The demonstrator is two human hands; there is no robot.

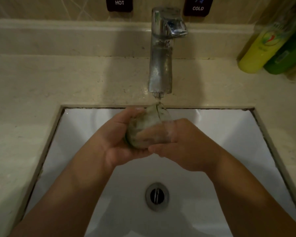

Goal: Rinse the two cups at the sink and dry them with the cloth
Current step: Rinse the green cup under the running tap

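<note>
Our left hand [117, 142] grips the bottom of a clear cup [147, 127], and our right hand [183, 142] has its fingers pushed inside the cup while the thumb curls on its outside. We hold the cup tipped on its side over the sink [229, 134], with its rim right under the tap [161, 65] (a thin stream runs onto it). We think rinsing is only partway. We see no second cup and no cloth, so drying is all left.

bottles [270, 48] cropped, cup [143, 127] blurred
</note>
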